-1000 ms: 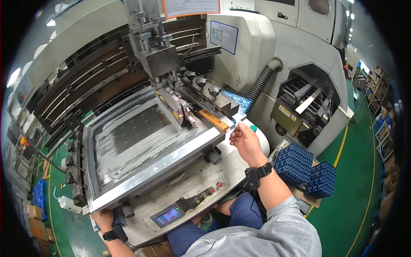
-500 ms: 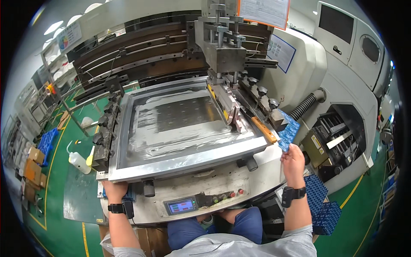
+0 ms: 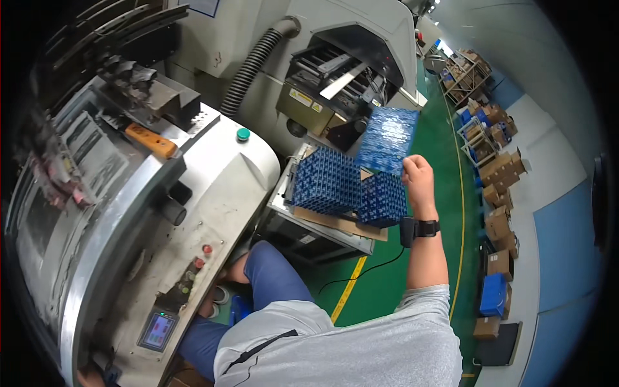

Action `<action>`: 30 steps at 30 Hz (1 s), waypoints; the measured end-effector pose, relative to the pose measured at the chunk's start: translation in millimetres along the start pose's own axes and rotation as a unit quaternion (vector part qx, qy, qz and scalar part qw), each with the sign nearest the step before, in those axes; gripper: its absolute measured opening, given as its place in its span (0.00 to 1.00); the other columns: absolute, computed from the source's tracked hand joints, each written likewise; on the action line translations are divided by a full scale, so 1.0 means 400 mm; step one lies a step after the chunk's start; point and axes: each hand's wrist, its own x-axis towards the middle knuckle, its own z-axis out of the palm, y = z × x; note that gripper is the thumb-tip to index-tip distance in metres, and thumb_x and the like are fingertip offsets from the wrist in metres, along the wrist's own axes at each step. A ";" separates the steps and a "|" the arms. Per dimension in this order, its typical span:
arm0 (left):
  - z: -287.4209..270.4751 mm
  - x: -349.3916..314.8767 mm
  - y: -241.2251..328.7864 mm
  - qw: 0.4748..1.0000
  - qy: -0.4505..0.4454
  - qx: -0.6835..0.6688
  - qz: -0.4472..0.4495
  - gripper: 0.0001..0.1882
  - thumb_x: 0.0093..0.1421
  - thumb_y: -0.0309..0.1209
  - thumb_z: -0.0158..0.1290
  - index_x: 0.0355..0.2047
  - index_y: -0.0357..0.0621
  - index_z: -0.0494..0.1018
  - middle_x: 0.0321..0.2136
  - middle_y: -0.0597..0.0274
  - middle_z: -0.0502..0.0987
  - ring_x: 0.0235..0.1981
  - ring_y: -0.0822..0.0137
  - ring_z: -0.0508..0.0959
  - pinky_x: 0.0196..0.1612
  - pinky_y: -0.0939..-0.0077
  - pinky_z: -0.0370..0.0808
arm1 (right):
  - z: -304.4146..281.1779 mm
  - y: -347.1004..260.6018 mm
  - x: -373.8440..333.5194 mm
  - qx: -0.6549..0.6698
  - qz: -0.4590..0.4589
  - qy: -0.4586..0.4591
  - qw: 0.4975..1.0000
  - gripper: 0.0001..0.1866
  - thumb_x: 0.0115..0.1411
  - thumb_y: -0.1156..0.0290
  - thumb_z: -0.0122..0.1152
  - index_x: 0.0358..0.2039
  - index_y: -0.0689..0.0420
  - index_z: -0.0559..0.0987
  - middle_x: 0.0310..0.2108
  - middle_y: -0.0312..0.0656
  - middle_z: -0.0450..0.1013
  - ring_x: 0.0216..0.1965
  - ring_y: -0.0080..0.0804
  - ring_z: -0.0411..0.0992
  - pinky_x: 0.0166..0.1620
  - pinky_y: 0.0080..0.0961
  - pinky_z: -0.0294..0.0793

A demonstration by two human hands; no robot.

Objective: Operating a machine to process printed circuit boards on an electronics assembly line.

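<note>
My right hand (image 3: 420, 182) pinches the lower right corner of a thin, glossy blue circuit board panel (image 3: 388, 137), holding it up in the air. Below and left of that panel stand two stacks of similar blue panels, a larger stack (image 3: 327, 179) and a smaller stack (image 3: 383, 198). Only a sliver of my left hand (image 3: 90, 376) shows at the bottom left, by the near corner of the printer's metal frame (image 3: 106, 248). Its fingers are hidden.
The stacks rest on cardboard (image 3: 345, 224) atop a cart (image 3: 309, 240). A spatula with an orange handle (image 3: 151, 140) lies on the printer, near a green button (image 3: 243, 134). Beyond are a ribbed hose (image 3: 253, 68) and a machine opening (image 3: 351, 80). Cartons (image 3: 500, 232) line the right wall.
The view has swung right. My right hand has carried the panel from beside the printer frame to above the stacks on the right. My left hand stays by the frame's corner.
</note>
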 end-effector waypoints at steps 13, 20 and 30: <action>-0.289 0.310 0.469 0.973 -0.120 -0.140 -0.141 0.19 0.59 0.26 0.59 0.47 0.25 0.73 0.46 0.42 0.78 0.45 0.51 0.77 0.51 0.64 0.73 | -0.123 0.371 0.071 -0.432 0.022 -0.047 0.900 0.10 0.53 0.67 0.58 0.24 0.62 0.79 0.25 0.50 0.78 0.30 0.45 0.78 0.37 0.37 0.76; -0.254 0.314 0.446 0.981 -0.099 -0.125 -0.113 0.15 0.56 0.23 0.61 0.40 0.22 0.75 0.41 0.40 0.79 0.39 0.53 0.77 0.46 0.62 0.74 | -0.082 0.434 0.061 -0.469 0.085 -0.080 0.875 0.11 0.53 0.65 0.57 0.30 0.58 0.83 0.34 0.55 0.79 0.41 0.54 0.77 0.48 0.42 0.76; -0.167 0.216 0.224 0.969 -0.211 0.125 0.026 0.14 0.64 0.32 0.49 0.43 0.36 0.78 0.41 0.51 0.80 0.41 0.58 0.78 0.54 0.62 0.69 | -0.086 0.423 0.057 -0.485 0.140 -0.147 0.851 0.14 0.54 0.65 0.56 0.35 0.57 0.84 0.38 0.54 0.79 0.44 0.53 0.77 0.51 0.41 0.75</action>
